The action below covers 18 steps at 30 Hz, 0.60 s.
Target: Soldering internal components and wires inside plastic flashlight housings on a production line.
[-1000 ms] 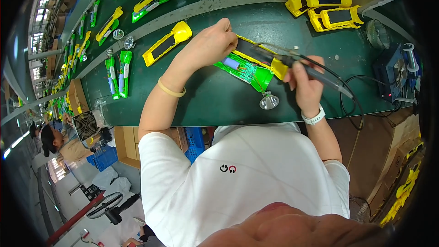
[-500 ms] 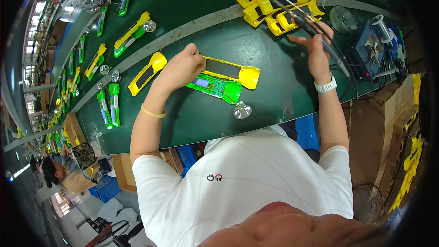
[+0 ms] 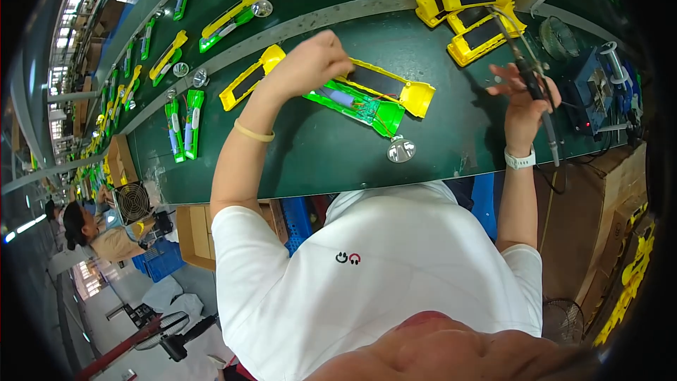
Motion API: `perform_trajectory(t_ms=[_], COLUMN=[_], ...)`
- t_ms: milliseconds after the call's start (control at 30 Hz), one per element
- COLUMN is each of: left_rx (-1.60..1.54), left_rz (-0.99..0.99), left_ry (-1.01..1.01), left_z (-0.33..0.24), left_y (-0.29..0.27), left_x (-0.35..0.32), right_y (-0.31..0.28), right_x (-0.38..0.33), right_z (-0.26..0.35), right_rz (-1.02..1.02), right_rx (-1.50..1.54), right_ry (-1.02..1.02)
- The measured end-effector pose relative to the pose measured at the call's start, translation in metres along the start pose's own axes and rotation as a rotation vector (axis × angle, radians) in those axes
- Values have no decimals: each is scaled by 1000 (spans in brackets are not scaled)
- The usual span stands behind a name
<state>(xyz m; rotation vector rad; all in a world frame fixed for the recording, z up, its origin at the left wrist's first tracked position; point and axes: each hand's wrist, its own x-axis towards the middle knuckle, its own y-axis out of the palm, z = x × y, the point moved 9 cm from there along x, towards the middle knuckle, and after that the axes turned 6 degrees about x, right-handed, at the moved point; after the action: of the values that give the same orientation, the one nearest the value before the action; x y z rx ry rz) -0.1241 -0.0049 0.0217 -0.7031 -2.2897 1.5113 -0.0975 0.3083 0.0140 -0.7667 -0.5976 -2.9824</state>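
Note:
My left hand (image 3: 309, 65) is closed, fingertips on the left end of a yellow casing half (image 3: 417, 97) with a dark panel in it. Right below that lies a green casing half (image 3: 386, 118) holding a blue cylindrical cell (image 3: 341, 97) and a green circuit board (image 3: 365, 108); thin wires run between the halves. A silver reflector cup (image 3: 401, 150) sits by its near end. My right hand (image 3: 525, 123) holds a soldering iron (image 3: 529, 77) steeply, tip up beside the stacked yellow casings, some fingers spread. Another yellow casing (image 3: 248, 81) lies partly behind my left wrist.
Stacked yellow casings (image 3: 486, 39) stand at the back right. Further right are a wire coil (image 3: 559, 37), a blue soldering station (image 3: 587, 92) and a solder spool (image 3: 612, 63). Green-and-yellow assemblies (image 3: 229, 21) line the left and back. A person (image 3: 106, 233) is at far left.
The view has shifted, so the bench items appear further right. My right hand has drawn the soldering iron back from the yellow stack and tilted it steeper. My left hand stays at the casing.

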Motion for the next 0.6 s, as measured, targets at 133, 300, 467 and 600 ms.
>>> perform_trajectory(t_ms=[133, 300, 467, 600], left_rx=[174, 154, -4, 47], left_rz=[-177, -184, -394, -125], left_ry=[145, 184, -77, -326], left_z=[-12, -15, 5, 13], left_y=[-2, -14, -30, -10], left_x=[6, -18, -40, -30], right_y=[12, 9, 36, 84], right_x=[6, 9, -4, -19], right_z=[5, 8, 6, -12], right_rz=[35, -2, 4, -41], right_rx=[-55, -90, -34, -7], right_ry=[-2, -30, 1, 223])
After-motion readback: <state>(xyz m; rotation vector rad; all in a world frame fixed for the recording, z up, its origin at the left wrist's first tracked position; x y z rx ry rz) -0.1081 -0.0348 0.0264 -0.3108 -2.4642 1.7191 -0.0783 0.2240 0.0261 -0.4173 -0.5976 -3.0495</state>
